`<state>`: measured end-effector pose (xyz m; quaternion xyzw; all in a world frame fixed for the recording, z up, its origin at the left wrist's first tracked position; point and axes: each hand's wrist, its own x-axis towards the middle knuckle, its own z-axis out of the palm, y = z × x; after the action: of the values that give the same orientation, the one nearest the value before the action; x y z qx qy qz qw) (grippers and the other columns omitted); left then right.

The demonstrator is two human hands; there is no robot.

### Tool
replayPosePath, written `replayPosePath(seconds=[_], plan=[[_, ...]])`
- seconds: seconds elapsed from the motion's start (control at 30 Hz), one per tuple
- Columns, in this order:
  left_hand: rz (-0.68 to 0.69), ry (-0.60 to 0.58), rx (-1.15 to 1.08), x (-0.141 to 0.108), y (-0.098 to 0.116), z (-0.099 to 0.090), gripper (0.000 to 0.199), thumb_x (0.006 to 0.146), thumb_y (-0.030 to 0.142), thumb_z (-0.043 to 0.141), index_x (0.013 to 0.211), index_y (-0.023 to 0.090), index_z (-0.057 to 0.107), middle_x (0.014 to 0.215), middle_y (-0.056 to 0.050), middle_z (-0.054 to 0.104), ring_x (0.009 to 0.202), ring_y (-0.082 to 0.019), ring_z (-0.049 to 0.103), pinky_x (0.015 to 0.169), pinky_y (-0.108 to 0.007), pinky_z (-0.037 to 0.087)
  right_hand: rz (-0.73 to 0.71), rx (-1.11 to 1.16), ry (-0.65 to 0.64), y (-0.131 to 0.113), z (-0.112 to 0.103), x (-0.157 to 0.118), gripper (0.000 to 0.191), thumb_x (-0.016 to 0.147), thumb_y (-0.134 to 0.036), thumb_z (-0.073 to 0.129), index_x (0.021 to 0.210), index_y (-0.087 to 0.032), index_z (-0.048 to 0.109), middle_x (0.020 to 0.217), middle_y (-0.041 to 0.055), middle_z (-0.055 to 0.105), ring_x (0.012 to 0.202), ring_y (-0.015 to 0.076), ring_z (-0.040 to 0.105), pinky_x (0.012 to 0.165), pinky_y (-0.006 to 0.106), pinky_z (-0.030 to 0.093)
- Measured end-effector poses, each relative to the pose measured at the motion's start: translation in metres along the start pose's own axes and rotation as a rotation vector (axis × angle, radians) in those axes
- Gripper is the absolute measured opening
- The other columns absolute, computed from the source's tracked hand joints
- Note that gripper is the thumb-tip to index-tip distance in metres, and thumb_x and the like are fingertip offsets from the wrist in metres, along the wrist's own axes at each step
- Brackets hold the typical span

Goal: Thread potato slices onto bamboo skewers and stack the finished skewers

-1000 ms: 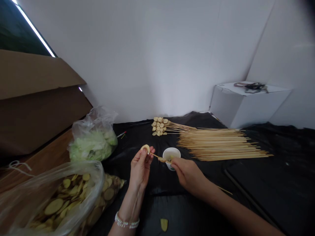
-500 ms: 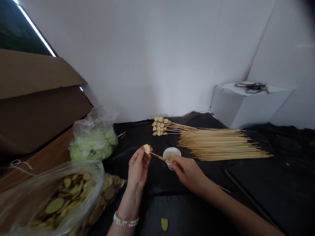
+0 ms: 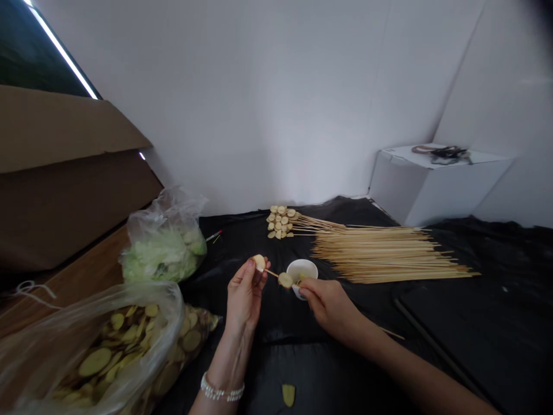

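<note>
My left hand (image 3: 247, 285) pinches a pale potato slice (image 3: 259, 262) between thumb and fingers. A thin wooden skewer (image 3: 272, 272) runs from that slice toward my right hand (image 3: 324, 300), whose fingers are closed around it. Along the skewer, between the hands, a second potato slice (image 3: 285, 280) shows its flat face. Behind my right fingers stands a white cup (image 3: 303, 266) with some pale pieces visible at its inside; its front is partly covered by the hand.
Skewers with slices (image 3: 280, 222) lie at the back, beside many bare skewers (image 3: 384, 253). Left stand an open bag of slices (image 3: 173, 311) and a bag of chopped greens (image 3: 162, 253). One loose slice (image 3: 288, 395) lies in front. A white box (image 3: 415, 190) stands back right.
The second slice on the skewer has turned from edge-on to face the camera. My left hand has shifted very slightly right; my right hand stays nearly in place.
</note>
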<state>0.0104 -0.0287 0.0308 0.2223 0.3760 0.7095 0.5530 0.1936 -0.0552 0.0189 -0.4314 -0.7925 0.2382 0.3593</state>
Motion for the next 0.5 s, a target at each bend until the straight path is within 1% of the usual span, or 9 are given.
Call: replayPosePath(seconds=[0.1, 0.23, 0.5], plan=[[0.003, -0.006, 0.0, -0.0007, 0.0002, 0.0005, 0.019, 0.066, 0.023, 0.077, 0.08, 0.013, 0.072, 0.083, -0.009, 0.074, 0.077, -0.017, 0.07, 0.061, -0.019, 0.053, -0.026, -0.055, 0.069, 0.0023, 0.0033, -0.0012, 0.023, 0.091, -0.021, 0.04, 0.073, -0.019, 0.054, 0.07, 0.0019, 0.06, 0.065, 0.0127, 0.055, 0.063, 0.023, 0.033], [0.01, -0.01, -0.003, -0.0013, -0.0002, 0.0006, 0.019, 0.066, 0.024, 0.077, 0.081, 0.013, 0.072, 0.084, -0.01, 0.074, 0.077, -0.017, 0.07, 0.062, -0.02, 0.053, -0.055, -0.097, 0.096, 0.0037, 0.0058, -0.0027, 0.022, 0.091, -0.021, 0.04, 0.074, -0.019, 0.054, 0.071, 0.0024, 0.06, 0.067, 0.0133, 0.054, 0.063, 0.024, 0.033], [0.006, -0.017, 0.004, -0.0017, -0.0012, 0.0017, 0.019, 0.065, 0.024, 0.077, 0.079, 0.013, 0.072, 0.083, -0.01, 0.074, 0.076, -0.018, 0.07, 0.062, -0.02, 0.053, -0.006, 0.066, 0.017, -0.0007, 0.0024, -0.0013, 0.026, 0.091, -0.021, 0.041, 0.067, -0.019, 0.049, 0.061, -0.0019, 0.055, 0.055, 0.0097, 0.049, 0.055, 0.022, 0.03]])
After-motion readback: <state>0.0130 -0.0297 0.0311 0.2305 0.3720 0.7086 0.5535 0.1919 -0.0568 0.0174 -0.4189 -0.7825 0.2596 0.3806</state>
